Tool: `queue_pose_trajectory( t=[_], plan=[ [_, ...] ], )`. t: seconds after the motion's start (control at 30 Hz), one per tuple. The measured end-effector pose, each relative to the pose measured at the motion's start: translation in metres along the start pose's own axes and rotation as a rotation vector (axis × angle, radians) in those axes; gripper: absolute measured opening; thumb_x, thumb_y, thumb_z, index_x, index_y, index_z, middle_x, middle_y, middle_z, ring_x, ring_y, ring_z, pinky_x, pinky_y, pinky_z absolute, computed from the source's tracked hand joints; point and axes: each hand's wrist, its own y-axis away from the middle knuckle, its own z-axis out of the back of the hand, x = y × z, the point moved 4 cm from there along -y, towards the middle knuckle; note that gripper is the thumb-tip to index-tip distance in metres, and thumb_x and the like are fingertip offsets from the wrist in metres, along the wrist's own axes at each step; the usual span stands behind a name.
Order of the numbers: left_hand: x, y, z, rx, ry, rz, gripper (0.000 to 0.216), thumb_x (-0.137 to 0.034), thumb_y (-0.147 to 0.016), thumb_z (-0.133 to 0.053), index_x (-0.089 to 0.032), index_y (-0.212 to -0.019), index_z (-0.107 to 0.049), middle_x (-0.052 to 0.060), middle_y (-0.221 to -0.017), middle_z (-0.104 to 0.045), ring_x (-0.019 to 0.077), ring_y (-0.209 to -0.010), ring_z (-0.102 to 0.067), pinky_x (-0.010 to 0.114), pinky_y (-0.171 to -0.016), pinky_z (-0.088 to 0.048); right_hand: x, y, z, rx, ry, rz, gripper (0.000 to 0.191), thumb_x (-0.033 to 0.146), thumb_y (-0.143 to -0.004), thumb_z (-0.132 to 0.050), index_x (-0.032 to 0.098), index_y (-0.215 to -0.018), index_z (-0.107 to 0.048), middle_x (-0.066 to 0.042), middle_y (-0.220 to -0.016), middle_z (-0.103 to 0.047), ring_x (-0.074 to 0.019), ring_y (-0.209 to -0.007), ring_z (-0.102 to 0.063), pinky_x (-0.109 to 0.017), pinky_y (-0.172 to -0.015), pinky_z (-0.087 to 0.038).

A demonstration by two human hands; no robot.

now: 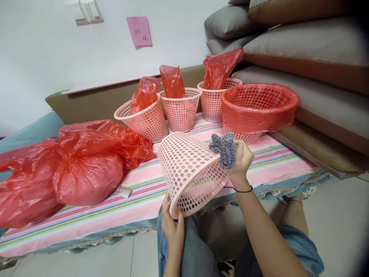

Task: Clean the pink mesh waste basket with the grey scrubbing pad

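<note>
A pink perforated plastic wastebasket [187, 161] is tilted on its side above my lap, its open mouth turned toward me and to the right. My left hand [173, 221] grips the lower left of its rim, thumb inside and fingers outside. In my right hand [242, 156] is a bunched grey cloth [224, 150], pressed against the rim's upper right. My right fingers are curled round the cloth and partly hidden by it.
Behind stand pink baskets [180, 111], several with red plastic bags [173, 82] inside. One basket [259, 111] at right is lined with a red bag. Full red bags [89, 173] lie left on the striped cover [144, 192]. Cushions [305, 46] are stacked at right.
</note>
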Motion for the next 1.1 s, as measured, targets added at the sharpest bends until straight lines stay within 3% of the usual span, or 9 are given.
queue_pose_trajectory(
  t=[0.2, 0.33, 0.43, 0.57, 0.7, 0.8, 0.83, 0.97, 1.1],
  plan=[
    [-0.002, 0.002, -0.001, -0.041, 0.023, 0.024, 0.036, -0.033, -0.09, -0.053, -0.023, -0.125, -0.049, 0.012, -0.142, -0.056, 0.0262, -0.129, -0.056, 0.041, -0.101, -0.05, -0.05, 0.009, 0.006, -0.134, -0.123, -0.283, 0.046, 0.052, -0.092, -0.037, 0.016, -0.078, -0.063, -0.002, -0.068, -0.061, -0.0167, -0.066, -0.055, -0.031, -0.068, -0.043],
    [0.006, 0.004, -0.001, -0.045, 0.018, 0.038, 0.038, -0.032, -0.088, -0.053, -0.022, -0.124, -0.049, 0.014, -0.139, -0.059, 0.0275, -0.12, -0.063, 0.041, -0.093, -0.054, -0.074, 0.03, 0.013, -0.192, -0.177, -0.359, 0.036, 0.045, -0.082, -0.047, 0.016, -0.082, -0.066, -0.004, -0.078, -0.066, -0.0179, -0.076, -0.059, -0.035, -0.079, -0.047],
    [0.012, 0.004, -0.003, 0.003, 0.017, 0.005, 0.044, -0.032, -0.084, -0.055, -0.02, -0.126, -0.049, 0.015, -0.133, -0.062, 0.0293, -0.112, -0.067, 0.042, -0.084, -0.057, -0.08, 0.042, 0.014, -0.213, -0.203, -0.372, 0.033, 0.042, -0.078, -0.048, 0.016, -0.083, -0.067, -0.005, -0.082, -0.067, -0.0184, -0.081, -0.06, -0.036, -0.085, -0.047],
    [0.017, 0.006, -0.001, 0.058, 0.102, -0.018, 0.051, -0.038, -0.084, -0.058, -0.018, -0.129, -0.045, 0.016, -0.122, -0.065, 0.0302, -0.114, -0.065, 0.046, -0.093, -0.054, -0.07, 0.028, 0.016, -0.257, -0.189, -0.342, 0.039, 0.05, -0.083, -0.038, 0.019, -0.073, -0.059, 0.0, -0.066, -0.056, -0.015, -0.063, -0.051, -0.031, -0.067, -0.044],
    [0.019, 0.009, 0.009, 0.192, 0.292, 0.009, 0.06, -0.042, -0.082, -0.065, -0.021, -0.13, -0.035, 0.014, -0.127, -0.061, 0.0275, -0.121, -0.062, 0.048, -0.106, -0.046, -0.034, -0.013, 0.022, -0.204, -0.092, -0.2, 0.045, 0.055, -0.088, -0.036, 0.022, -0.058, -0.041, 0.006, -0.05, -0.036, -0.0115, -0.051, -0.032, -0.029, -0.055, -0.029],
    [0.013, 0.002, 0.021, 0.389, 0.376, -0.011, 0.061, -0.042, -0.081, -0.069, -0.025, -0.129, -0.035, 0.015, -0.134, -0.059, 0.0278, -0.128, -0.057, 0.05, -0.113, -0.04, 0.01, -0.037, 0.019, -0.06, -0.009, 0.008, 0.046, 0.051, -0.091, -0.036, 0.023, -0.054, -0.037, 0.004, -0.048, -0.036, -0.0125, -0.051, -0.032, -0.031, -0.057, -0.024],
    [0.006, -0.004, 0.027, 0.399, 0.409, -0.037, 0.056, -0.043, -0.084, -0.065, -0.025, -0.129, -0.036, 0.016, -0.139, -0.055, 0.0279, -0.131, -0.054, 0.051, -0.113, -0.039, 0.027, -0.042, 0.015, -0.006, 0.011, 0.085, 0.046, 0.049, -0.091, -0.035, 0.023, -0.054, -0.039, 0.003, -0.049, -0.039, -0.0135, -0.052, -0.034, -0.031, -0.058, -0.024],
    [-0.051, -0.05, 0.055, 0.206, 0.419, -0.198, 0.042, -0.045, -0.094, -0.051, -0.022, -0.129, -0.043, 0.017, -0.147, -0.047, 0.0268, -0.139, -0.045, 0.048, -0.112, -0.039, 0.096, -0.039, -0.007, 0.168, 0.048, 0.382, 0.039, 0.045, -0.087, -0.038, 0.023, -0.056, -0.047, -0.002, -0.056, -0.049, -0.0172, -0.058, -0.043, -0.034, -0.064, -0.03],
    [-0.128, -0.111, 0.07, 0.057, 0.316, -0.362, 0.033, -0.038, -0.098, -0.047, -0.02, -0.124, -0.055, 0.011, -0.132, -0.061, 0.0219, -0.126, -0.055, 0.041, -0.11, -0.04, 0.157, -0.011, -0.023, 0.216, 0.067, 0.87, 0.033, 0.033, -0.088, -0.038, 0.022, -0.06, -0.052, -0.004, -0.057, -0.053, -0.0184, -0.059, -0.045, -0.036, -0.062, -0.031]
  ],
)
